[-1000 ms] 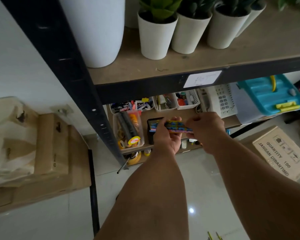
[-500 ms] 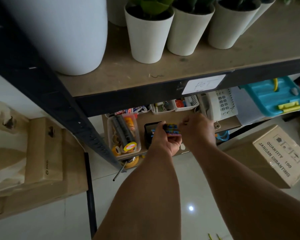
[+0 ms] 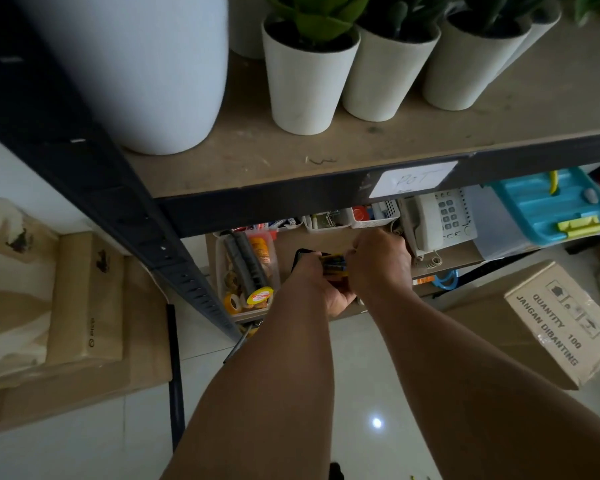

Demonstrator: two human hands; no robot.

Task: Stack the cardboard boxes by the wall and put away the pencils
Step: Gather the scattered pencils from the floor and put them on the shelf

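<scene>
Fingers (image 3: 356, 247) curled tight: both your hands clamp the bundle of blue-and-yellow pencils (image 3: 334, 265) at the lower shelf.
In the head view, your left hand (image 3: 321, 285) grips the bundle from below and your right hand (image 3: 381, 263) pinches its far end, right by the small black plastic holder (image 3: 300, 256). If you loosen early or miss the holder's mouth, pencils could scatter onto the white tiled floor (image 3: 361, 355). The flat brown cardboard boxes (image 3: 87, 306) lie by the wall.
</scene>
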